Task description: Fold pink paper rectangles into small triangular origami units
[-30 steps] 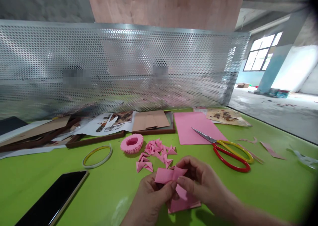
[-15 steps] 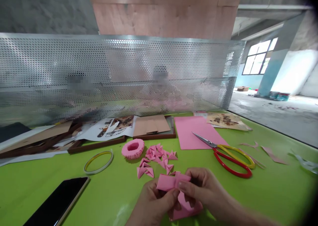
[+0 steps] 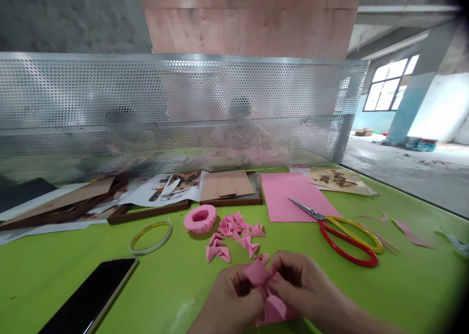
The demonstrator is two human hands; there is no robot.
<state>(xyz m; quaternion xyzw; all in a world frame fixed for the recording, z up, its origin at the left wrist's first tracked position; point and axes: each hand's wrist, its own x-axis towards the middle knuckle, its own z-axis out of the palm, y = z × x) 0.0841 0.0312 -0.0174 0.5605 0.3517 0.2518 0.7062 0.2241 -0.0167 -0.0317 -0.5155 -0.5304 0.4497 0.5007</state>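
Note:
My left hand (image 3: 240, 297) pinches a small folded pink paper piece (image 3: 257, 272) from the left, thumb on its near side. My right hand (image 3: 296, 280) grips the same piece from the right between thumb and fingers. Beneath both hands lies more pink paper (image 3: 274, 310), partly covered by them. Just beyond the hands is a loose pile of folded pink triangles (image 3: 234, 226). To the left of that pile sits a pink ring (image 3: 200, 219) with a ridged edge.
Scissors (image 3: 351, 238) rest partly on a pink sheet (image 3: 293, 194) at the right. A tape roll (image 3: 151, 237) and a phone (image 3: 91, 295) lie left. Frames (image 3: 154, 213), prints and cardboard line the back, before a perforated metal screen (image 3: 183, 114). Paper scraps (image 3: 412, 233) lie far right.
The small pink piece has turned and been folded between my fingers, now looking shorter. A pink triangle beyond my hands shows more fully. The whole view has shifted slightly, with objects further right.

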